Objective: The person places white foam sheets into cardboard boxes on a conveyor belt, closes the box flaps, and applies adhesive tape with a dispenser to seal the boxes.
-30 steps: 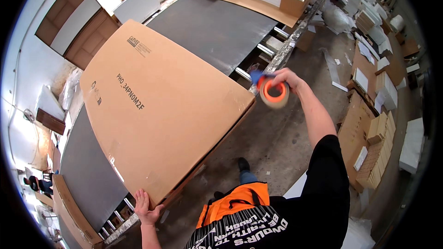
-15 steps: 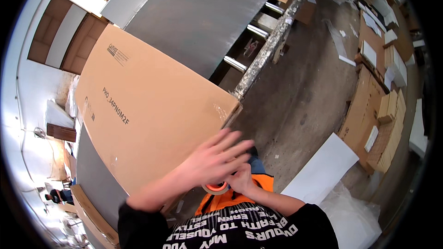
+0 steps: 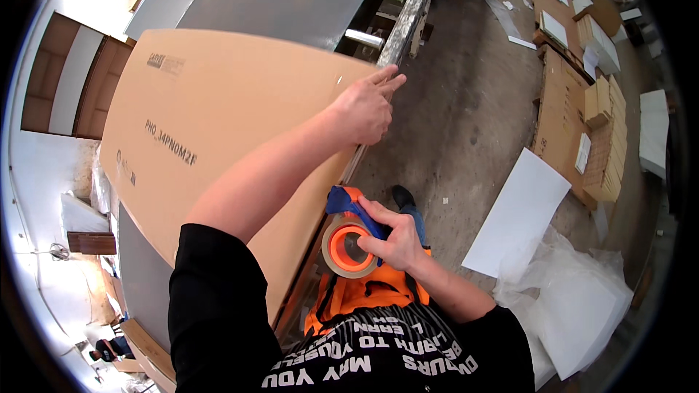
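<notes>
A large flat cardboard box with dark print lies across the conveyor. My left arm reaches over it, and my left hand is at its far right corner, two fingers stretched past the edge and the others curled down around it. The fingertips below the edge are hidden. Close to my body, my right hand grips a blue and orange tape dispenser carrying a wide roll of packing tape with an orange core. The dispenser is beside the box's near side, apart from it.
The grey conveyor belt runs away beneath the box, with metal rollers and a worn rail on its right. A white panel and plastic-wrapped sheets lie at right. Flattened cardboard is farther off. A person is at lower left.
My left hand has moved from beside my right hand out to the box's far right corner. The tape dispenser, earlier mostly hidden, now shows in my right hand. The view has shifted.
</notes>
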Demonstrator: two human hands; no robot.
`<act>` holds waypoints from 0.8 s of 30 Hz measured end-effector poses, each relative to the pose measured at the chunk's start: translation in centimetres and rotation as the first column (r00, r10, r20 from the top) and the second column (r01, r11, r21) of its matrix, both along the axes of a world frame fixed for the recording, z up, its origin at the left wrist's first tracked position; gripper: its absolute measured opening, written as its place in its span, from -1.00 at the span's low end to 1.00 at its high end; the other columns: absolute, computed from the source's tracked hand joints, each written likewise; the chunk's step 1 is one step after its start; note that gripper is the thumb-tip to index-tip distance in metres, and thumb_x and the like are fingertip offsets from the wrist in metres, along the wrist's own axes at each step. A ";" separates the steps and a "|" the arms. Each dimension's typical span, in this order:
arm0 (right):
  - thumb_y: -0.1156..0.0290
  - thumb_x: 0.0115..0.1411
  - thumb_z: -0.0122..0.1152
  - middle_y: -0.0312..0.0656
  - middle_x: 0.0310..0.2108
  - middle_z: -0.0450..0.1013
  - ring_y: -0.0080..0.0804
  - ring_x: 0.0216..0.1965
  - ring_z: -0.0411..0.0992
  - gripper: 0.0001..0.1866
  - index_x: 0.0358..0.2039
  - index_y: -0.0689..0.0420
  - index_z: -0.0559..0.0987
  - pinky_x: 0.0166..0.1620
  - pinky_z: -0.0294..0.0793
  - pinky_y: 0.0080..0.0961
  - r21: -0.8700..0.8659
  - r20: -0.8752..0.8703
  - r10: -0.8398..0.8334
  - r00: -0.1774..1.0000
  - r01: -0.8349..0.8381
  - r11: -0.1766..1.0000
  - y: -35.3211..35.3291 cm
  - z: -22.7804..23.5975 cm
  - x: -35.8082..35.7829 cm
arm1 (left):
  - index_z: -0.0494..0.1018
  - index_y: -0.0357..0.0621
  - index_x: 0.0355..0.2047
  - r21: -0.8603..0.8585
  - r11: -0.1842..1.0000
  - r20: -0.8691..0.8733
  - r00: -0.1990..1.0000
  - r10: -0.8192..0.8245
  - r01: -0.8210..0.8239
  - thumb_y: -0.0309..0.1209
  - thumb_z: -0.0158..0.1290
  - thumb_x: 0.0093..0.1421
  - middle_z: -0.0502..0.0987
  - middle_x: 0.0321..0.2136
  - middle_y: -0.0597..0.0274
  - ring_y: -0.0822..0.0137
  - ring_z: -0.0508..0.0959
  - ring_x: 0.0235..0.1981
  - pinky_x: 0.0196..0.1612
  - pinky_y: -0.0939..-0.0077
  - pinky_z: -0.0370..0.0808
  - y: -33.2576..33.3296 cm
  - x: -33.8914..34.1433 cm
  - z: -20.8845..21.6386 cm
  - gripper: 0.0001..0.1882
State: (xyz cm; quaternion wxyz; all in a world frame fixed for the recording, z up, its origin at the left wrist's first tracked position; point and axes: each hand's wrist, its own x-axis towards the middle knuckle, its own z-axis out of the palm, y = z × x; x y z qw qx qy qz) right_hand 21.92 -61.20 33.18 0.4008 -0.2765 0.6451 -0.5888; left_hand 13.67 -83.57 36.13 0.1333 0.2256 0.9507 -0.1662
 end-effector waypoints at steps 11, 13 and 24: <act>0.42 -0.10 0.25 -0.07 -0.17 0.50 -0.56 -0.25 0.49 -0.32 0.11 0.33 0.41 -0.12 0.42 -0.66 -0.011 -0.148 -0.029 0.989 0.028 1.000 7.8 -1.4 29.3 | 0.66 0.35 -0.37 0.037 0.985 0.051 0.984 -0.173 0.171 -0.13 -0.09 0.18 0.62 -0.24 0.71 0.21 0.05 0.38 0.44 0.05 -0.30 5.7 30.7 1.3 -0.72; 0.38 -0.11 0.27 0.06 -0.12 0.50 -0.37 -0.17 0.54 -0.31 0.11 0.29 0.43 -0.06 0.45 -0.57 -0.026 -0.106 -0.025 0.994 0.022 0.999 8.9 -2.1 33.7 | 0.65 0.33 -0.39 0.181 0.970 0.044 0.984 -0.174 0.163 -0.13 -0.09 0.17 0.62 -0.26 0.72 0.20 0.06 0.37 0.44 0.04 -0.29 6.1 35.0 0.8 -0.73; 0.17 -0.11 0.23 0.11 -0.16 0.45 0.02 -0.26 0.53 -0.33 0.09 0.08 0.47 -0.15 0.53 -0.22 0.253 -0.441 0.056 0.896 0.064 0.965 2.3 -2.5 42.1 | 0.63 0.18 -0.41 0.188 0.974 0.181 0.970 -0.160 0.126 -0.04 0.02 0.13 0.59 -0.19 0.64 0.14 0.06 0.37 0.44 0.05 -0.24 8.8 44.1 1.5 -0.73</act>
